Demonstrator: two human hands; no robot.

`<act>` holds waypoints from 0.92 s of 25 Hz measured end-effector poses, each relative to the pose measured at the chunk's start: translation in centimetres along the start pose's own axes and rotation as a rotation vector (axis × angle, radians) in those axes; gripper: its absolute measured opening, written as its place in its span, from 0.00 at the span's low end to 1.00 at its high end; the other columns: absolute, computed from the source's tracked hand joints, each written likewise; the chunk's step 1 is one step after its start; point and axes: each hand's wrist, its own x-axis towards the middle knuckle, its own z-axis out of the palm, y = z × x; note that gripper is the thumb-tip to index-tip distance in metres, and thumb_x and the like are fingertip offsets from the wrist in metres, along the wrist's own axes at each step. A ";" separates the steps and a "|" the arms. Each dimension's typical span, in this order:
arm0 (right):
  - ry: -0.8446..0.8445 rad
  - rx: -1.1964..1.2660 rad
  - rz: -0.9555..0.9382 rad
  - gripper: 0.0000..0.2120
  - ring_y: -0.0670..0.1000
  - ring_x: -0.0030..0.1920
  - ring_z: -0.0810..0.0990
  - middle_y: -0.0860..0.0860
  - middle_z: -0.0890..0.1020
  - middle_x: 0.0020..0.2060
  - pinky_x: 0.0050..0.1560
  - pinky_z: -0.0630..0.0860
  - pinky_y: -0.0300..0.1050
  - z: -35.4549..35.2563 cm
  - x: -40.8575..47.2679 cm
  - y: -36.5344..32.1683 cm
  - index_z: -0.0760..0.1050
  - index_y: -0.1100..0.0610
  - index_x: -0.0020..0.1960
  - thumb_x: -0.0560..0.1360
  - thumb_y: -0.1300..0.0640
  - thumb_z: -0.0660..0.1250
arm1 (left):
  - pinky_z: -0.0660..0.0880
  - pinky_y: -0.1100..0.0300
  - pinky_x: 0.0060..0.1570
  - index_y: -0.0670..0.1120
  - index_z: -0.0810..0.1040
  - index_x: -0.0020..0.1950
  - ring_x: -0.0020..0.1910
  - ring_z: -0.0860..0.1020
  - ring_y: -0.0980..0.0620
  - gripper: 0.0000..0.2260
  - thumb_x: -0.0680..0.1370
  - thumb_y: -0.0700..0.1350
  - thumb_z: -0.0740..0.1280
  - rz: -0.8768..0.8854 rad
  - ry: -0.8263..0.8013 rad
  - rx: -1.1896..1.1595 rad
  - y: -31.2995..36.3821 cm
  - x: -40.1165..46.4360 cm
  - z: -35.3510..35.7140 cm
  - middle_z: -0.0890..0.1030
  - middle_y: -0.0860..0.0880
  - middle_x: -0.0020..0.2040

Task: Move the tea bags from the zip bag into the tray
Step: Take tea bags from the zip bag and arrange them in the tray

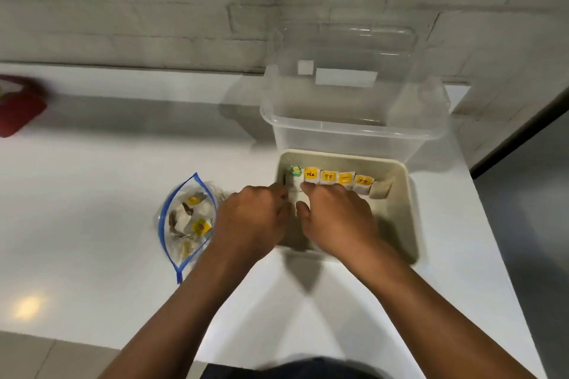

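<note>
Over the near-left corner of a shallow beige plastic tray [411, 218], both hands are seen working together on a white countertop [92, 194], apparently so that one white paper tea bag [300, 198] can be squared up and set upright. It is pinched between the curled fingers of the left hand [252, 218] and the thumb and forefinger of the right hand [335, 218]; how firmly it is gripped cannot be told. Along the tray's far wall, at 12 o'clock from the hands, a row of tea bags with yellow tags [335, 178] has been stood on edge side by side, presumably to save room; a green-tagged one sits at the row's left end and a plain brown one leans at its right end. At 9 o'clock from the hands, just beside the left wrist, a clear zip bag with a blue seal [184, 224] is left lying open-mouthed, several tea bags yet inside, so the job is judged only partly done. Behind the tray, at 12 o'clock, a clear plastic tub [354, 120] is stood; at far 10 o'clock a blurred red object [18, 108] is glimpsed
</note>
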 end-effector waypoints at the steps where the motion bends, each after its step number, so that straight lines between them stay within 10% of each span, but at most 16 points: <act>1: 0.007 0.006 -0.037 0.16 0.59 0.56 0.80 0.54 0.81 0.56 0.46 0.73 0.48 0.2 0.1 -1.5 0.73 0.49 0.64 0.80 0.47 0.58 | 0.71 0.57 0.39 0.55 0.76 0.58 0.49 0.81 0.47 0.11 0.80 0.55 0.59 -0.044 0.056 -0.023 -1.5 -1.0 -0.5 0.84 0.51 0.45; 9: -0.119 0.190 -0.283 0.11 0.57 0.52 0.80 0.53 0.83 0.50 0.48 0.75 0.44 5.2 1.3 -13.4 0.81 0.53 0.54 0.76 0.60 0.63 | 0.75 0.52 0.41 0.50 0.79 0.55 0.43 0.79 0.43 0.13 0.74 0.37 0.63 -0.387 0.188 -0.160 -12.7 -7.5 -1.2 0.81 0.49 0.48; 18: -0.056 -0.054 -0.031 0.23 0.61 0.53 0.80 0.55 0.73 0.61 0.42 0.69 0.48 10.6 2.7 -17.2 0.65 0.48 0.71 0.77 0.61 0.60 | 0.68 0.60 0.31 0.58 0.79 0.57 0.55 0.72 0.51 0.11 0.77 0.58 0.65 -0.302 0.177 0.016 -18.7 -8.7 1.1 0.75 0.59 0.60; 23: -0.051 -0.009 0.070 0.20 0.60 0.56 0.79 0.53 0.75 0.60 0.50 0.73 0.48 10.9 2.8 -17.4 0.71 0.49 0.68 0.76 0.55 0.62 | 0.72 0.56 0.28 0.51 0.81 0.48 0.50 0.72 0.45 0.09 0.70 0.51 0.72 -0.186 0.195 -0.007 -19.0 -7.8 3.2 0.72 0.49 0.55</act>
